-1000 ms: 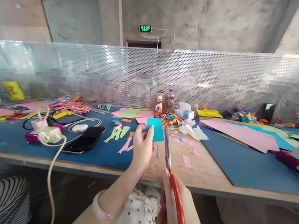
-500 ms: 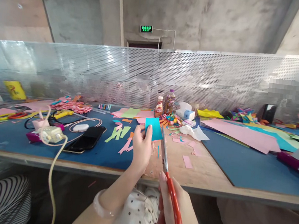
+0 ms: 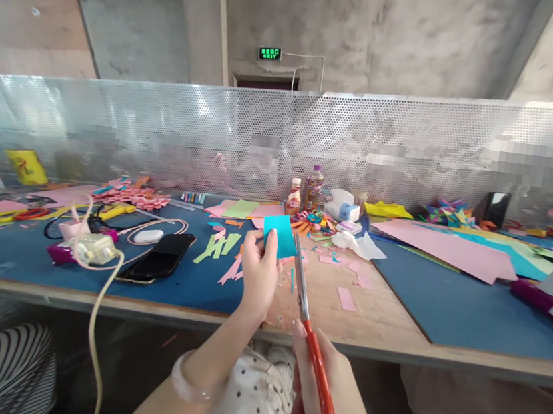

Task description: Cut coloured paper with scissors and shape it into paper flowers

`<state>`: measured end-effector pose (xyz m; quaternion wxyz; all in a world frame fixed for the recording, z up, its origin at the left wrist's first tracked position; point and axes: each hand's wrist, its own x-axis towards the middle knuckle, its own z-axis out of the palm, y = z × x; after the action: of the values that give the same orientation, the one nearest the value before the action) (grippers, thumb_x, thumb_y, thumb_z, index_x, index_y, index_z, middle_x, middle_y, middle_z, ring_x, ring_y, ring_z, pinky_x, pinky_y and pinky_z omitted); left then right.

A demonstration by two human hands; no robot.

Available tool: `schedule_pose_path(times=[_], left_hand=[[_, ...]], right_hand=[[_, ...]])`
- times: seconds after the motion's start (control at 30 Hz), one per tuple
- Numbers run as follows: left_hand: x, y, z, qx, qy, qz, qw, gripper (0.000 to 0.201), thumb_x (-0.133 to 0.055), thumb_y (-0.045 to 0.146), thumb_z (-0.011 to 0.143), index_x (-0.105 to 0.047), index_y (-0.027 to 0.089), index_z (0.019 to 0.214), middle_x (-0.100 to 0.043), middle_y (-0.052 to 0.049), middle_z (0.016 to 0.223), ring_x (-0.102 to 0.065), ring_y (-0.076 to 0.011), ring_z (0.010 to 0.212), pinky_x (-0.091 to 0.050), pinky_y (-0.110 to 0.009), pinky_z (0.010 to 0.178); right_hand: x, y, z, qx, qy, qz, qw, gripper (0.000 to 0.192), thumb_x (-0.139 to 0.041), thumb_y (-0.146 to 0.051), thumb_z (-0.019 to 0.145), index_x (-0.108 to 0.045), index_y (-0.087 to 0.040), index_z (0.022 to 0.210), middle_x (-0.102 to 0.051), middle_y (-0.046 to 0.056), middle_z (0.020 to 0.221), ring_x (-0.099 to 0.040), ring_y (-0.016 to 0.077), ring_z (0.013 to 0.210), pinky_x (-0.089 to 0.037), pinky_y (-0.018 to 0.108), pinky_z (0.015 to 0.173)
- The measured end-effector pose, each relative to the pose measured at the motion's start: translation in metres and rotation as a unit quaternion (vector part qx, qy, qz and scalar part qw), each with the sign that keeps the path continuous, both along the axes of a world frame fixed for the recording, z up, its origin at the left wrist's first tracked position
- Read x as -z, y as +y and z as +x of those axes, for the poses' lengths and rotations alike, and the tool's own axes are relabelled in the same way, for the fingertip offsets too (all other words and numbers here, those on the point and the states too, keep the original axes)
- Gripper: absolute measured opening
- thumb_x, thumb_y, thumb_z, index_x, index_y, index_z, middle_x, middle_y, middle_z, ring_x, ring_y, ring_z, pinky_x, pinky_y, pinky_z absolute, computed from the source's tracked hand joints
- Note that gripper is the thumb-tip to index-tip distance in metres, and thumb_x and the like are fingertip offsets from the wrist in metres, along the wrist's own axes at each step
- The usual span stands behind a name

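Note:
Between thumb and fingers, my left hand (image 3: pixel 259 269) pinches a small blue piece of paper (image 3: pixel 283 236) above the table. My right hand (image 3: pixel 309 372) is wrapped around the red handles of a pair of scissors (image 3: pixel 301 287). The blades point away from me, nearly together, with their tips close by the right edge of the blue paper; whether they touch it I cannot tell. On the table just right of the blades lies a pink paper scrap (image 3: pixel 346 299). Green paper strips (image 3: pixel 218 247) and pink ones lie to the left of my left hand.
A black phone (image 3: pixel 162 259) and a power strip with a pale cable (image 3: pixel 100 320) are at left. Two bottles (image 3: pixel 314 188) and a tissue pack (image 3: pixel 343 207) stand at the back. Large pink sheets (image 3: pixel 453 247) lie right, before a perforated metal screen (image 3: pixel 414 150).
My left hand and the blue paper have shifted slightly left. The scissors have moved a little the same way, still close beside the paper.

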<state>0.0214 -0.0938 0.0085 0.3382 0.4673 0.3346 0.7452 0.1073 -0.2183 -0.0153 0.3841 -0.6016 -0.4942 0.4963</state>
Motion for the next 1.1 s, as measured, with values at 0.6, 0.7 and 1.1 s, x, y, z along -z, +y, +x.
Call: schedule_pose_path(times=[0.6,0.7,1.1], left_hand=[[-0.003,-0.003,-0.001,0.003,-0.017,-0.003,1.000,0.026,-0.054,0.044,0.080,-0.042,0.021,0.080,-0.038,0.010,0.052,-0.031,-0.0024,0.033,-0.028,-0.015,0.033],[-0.004,-0.003,-0.002,0.001,-0.016,-0.006,1.000,0.027,-0.054,0.045,0.080,-0.041,0.021,0.080,-0.037,0.010,0.050,-0.032,-0.0030,0.033,-0.027,-0.016,0.033],[0.002,0.003,-0.003,-0.002,-0.015,0.001,1.000,0.026,-0.054,0.045,0.080,-0.044,0.021,0.083,-0.034,0.011,0.047,-0.035,-0.0037,0.031,-0.028,-0.015,0.033]], right_hand=[[-0.005,0.004,-0.003,-0.012,-0.015,0.033,0.999,0.049,-0.033,-0.068,0.079,-0.043,-0.021,0.070,-0.044,-0.006,0.044,-0.045,0.0101,0.028,-0.037,0.020,0.031],[-0.008,0.002,-0.003,-0.006,-0.006,0.031,0.999,0.048,-0.034,-0.067,0.079,-0.044,-0.021,0.070,-0.043,-0.006,0.043,-0.044,0.0092,0.028,-0.037,0.019,0.031],[-0.006,0.009,-0.004,0.004,-0.012,0.001,1.000,0.053,-0.030,-0.072,0.076,-0.040,-0.021,0.069,-0.044,-0.005,0.047,-0.052,0.0147,0.029,-0.037,0.021,0.027]])
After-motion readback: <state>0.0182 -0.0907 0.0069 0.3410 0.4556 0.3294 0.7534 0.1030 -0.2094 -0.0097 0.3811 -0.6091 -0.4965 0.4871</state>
